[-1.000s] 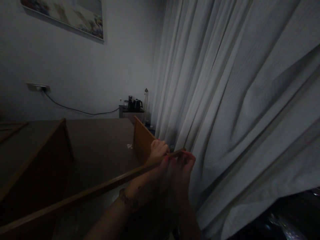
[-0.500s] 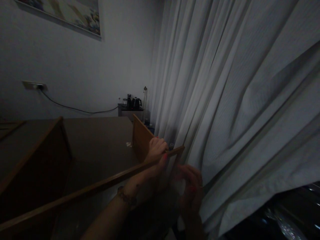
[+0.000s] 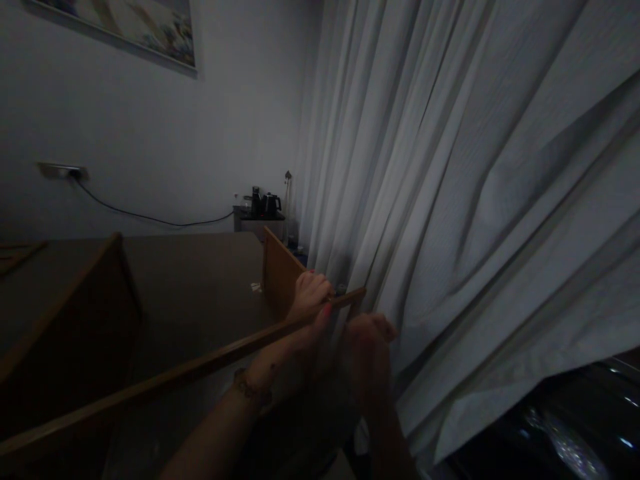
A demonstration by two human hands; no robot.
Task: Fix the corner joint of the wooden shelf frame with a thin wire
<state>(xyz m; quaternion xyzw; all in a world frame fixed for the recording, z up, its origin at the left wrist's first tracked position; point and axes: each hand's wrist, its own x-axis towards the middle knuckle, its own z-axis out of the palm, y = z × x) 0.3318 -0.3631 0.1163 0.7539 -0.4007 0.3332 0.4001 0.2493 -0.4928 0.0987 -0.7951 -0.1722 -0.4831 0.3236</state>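
Note:
My left hand [image 3: 313,292] is closed round a long wooden board [image 3: 215,361] close to its far right end. The thumb lies on the near side and the fingers curl over the far side, beside an upright orange-brown wooden panel [image 3: 280,270]. My right hand [image 3: 369,333] is just right of and below the board's end, close to the curtain. Its fingers are curled in a fist and partly smeared by motion; whatever they may hold is hidden. Another upright wooden panel [image 3: 75,303] stands at the left, behind the long board.
A grey-brown surface [image 3: 195,267] spreads behind the boards, with small pale bits [image 3: 256,287] on it. White curtains [image 3: 400,167] hang along the right. A black kettle [image 3: 271,204] stands on a low cabinet [image 3: 245,225] by the wall; a cable [image 3: 165,221] runs to a socket.
My right hand has turned and risen slightly beside the board's end, its fingers more curled. My left hand keeps its hold on the board. The view has shifted slightly.

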